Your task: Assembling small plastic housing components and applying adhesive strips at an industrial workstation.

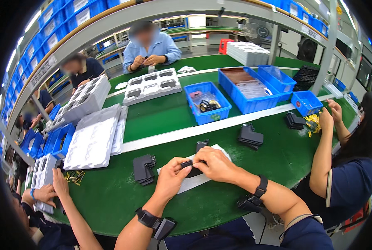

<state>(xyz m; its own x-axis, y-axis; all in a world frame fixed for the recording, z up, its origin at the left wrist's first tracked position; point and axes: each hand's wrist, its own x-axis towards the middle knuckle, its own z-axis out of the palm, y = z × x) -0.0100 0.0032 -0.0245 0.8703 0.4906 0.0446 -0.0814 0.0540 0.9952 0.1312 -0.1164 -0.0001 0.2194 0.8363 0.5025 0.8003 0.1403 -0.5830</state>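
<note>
Over a white sheet [185,186] on the green table, both my hands meet at a small black block-shaped part [186,163]. My left hand [172,175] pinches it between thumb and fingers. The fingers of my right hand [215,164] are pressed together at the block's right end; whether they grip it or a smaller piece is hidden. A dark flat piece beneath my hands is partly covered by them. Left of the sheet is a stack of black L-shaped plates [144,169], and a small black part [201,144] stands just beyond my hands.
More black plates [250,136] are stacked to the right. Ahead stand a blue bin of small parts [207,102] and a larger blue bin [248,90]. White moulded trays [93,135] lie left. Co-workers' arms reach in on both sides, near yellow pieces [313,123] at right.
</note>
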